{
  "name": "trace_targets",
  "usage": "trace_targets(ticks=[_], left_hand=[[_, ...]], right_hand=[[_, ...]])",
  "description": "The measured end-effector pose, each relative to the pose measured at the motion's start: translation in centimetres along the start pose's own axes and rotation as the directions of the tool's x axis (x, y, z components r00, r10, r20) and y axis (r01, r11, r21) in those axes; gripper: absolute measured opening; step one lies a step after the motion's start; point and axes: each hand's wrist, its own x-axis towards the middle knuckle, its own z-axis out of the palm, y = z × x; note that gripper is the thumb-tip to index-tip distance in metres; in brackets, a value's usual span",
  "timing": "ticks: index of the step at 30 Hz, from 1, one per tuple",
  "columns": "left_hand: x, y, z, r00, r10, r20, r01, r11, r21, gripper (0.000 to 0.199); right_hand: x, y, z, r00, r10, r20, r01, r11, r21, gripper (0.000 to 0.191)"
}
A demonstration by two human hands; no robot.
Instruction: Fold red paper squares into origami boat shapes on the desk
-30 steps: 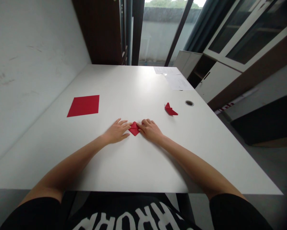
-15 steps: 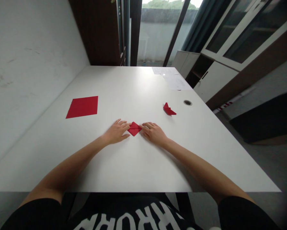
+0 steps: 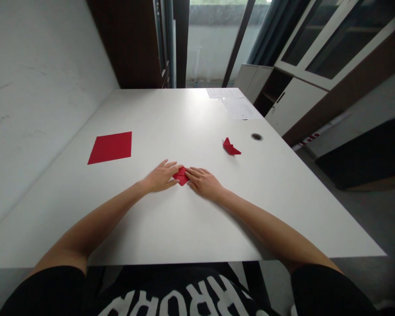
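A small red folded paper (image 3: 182, 177) lies on the white table in front of me, roughly diamond-shaped with a crease across its middle. My left hand (image 3: 161, 175) rests at its left side, fingers spread, with the fingertips on the upper left edge and the thumb near the lower left edge. From the other side, my right hand (image 3: 204, 181) lies nearly flat, its stretched fingertips on the paper's right part, which they partly cover. Neither hand is closed around the paper.
A flat red paper sheet (image 3: 110, 147) lies on the table (image 3: 171, 224) to the left. At the right sits a red folded paper figure (image 3: 230, 147), near a round cable hole (image 3: 257, 137). White printed sheets (image 3: 238, 108) lie at the far right edge. A wall (image 3: 48, 66) borders the left.
My right hand has moved left, its fingertips now over the folded paper's right part rather than at its right corner. The left hand stays at the left side. The view has shifted slightly.
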Motion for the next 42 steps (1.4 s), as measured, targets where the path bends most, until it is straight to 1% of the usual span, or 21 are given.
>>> trace_targets(ticks=[4,8,11,16,19,22,27,32,36,42], left_hand=[[-0.3,-0.3,0.5,1.0,-0.003,0.003,0.003,1.0,0.0,0.051],[-0.5,-0.4,0.8,0.999,-0.007,0.037,0.006,0.999,0.045,0.056],[-0.5,-0.3,1.0,0.999,-0.021,0.032,0.018,0.998,0.064,0.058],[-0.5,-0.2,1.5,0.999,-0.047,0.009,0.046,0.996,0.076,0.061],[-0.4,-0.3,1.8,0.998,-0.054,0.019,0.052,0.996,0.068,0.064],[-0.4,-0.5,1.7,0.998,-0.039,0.049,0.036,0.998,0.053,0.068],[-1.3,-1.0,1.2,0.995,0.033,0.099,-0.036,0.999,0.03,0.066],[-2.6,-2.0,0.8,0.992,0.059,0.107,-0.06,0.998,0.007,0.063],[-3.0,-2.3,0.8,0.995,0.055,0.08,-0.054,0.998,-0.015,0.058],[-3.3,-2.1,0.8,1.0,-0.02,-0.002,0.019,0.998,-0.062,0.047]], right_hand=[[0.1,0.0,0.1,1.0,0.004,-0.011,-0.004,1.0,0.017,0.047],[0.0,0.0,0.0,0.999,0.025,-0.025,-0.024,0.999,0.023,0.046],[-0.2,-0.1,-0.1,0.999,0.031,-0.035,-0.03,0.999,0.019,0.044],[-0.1,-0.4,-0.3,0.999,-0.006,-0.032,0.007,1.0,0.02,0.043],[0.1,-0.5,-0.3,1.0,0.01,-0.02,-0.01,1.0,0.014,0.044],[0.2,-0.5,-0.4,1.0,0.031,-0.004,-0.031,1.0,-0.004,0.044],[0.2,-0.5,-0.5,1.0,0.026,0.013,-0.026,1.0,-0.016,0.044],[0.2,-0.5,-0.7,0.999,0.033,0.015,-0.033,0.999,-0.012,0.042],[-0.4,-0.1,-0.8,0.998,0.055,0.003,-0.055,0.998,-0.04,0.039],[-1.5,0.5,-1.1,0.996,0.092,-0.01,-0.093,0.993,-0.079,0.036]])
